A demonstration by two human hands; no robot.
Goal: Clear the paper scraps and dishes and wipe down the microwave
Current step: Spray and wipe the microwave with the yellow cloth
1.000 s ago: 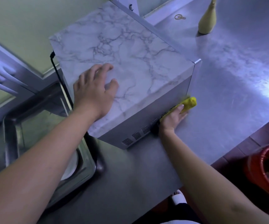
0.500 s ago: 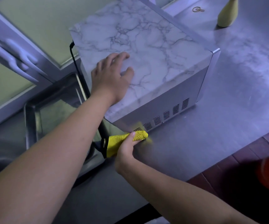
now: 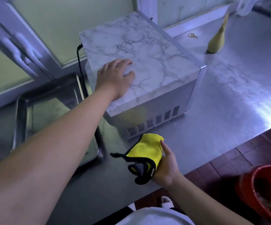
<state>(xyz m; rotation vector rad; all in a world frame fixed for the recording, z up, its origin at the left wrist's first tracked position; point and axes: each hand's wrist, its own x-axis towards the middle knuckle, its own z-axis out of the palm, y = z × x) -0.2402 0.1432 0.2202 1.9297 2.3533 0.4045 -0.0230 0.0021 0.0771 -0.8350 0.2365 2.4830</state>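
The microwave (image 3: 147,65) has a marble-patterned top and a silver vented side, and it stands on the steel counter (image 3: 221,101). My left hand (image 3: 115,78) lies flat on its top near the front left corner, fingers spread. My right hand (image 3: 167,163) holds a folded yellow cloth (image 3: 146,150) with black trim, just off the microwave's lower side corner and above the counter. The thumb lies along the cloth's right edge.
A steel sink (image 3: 53,120) sits left of the microwave, with the black power cord (image 3: 79,62) hanging behind it. A pale yellow cone-shaped bottle (image 3: 217,39) stands on the counter at the back right. A red bucket (image 3: 264,192) sits on the floor at the lower right.
My right hand drew the yellow cloth leftward along the vented side, then pulled it away from the microwave toward me. My left hand stayed pressed on the top.
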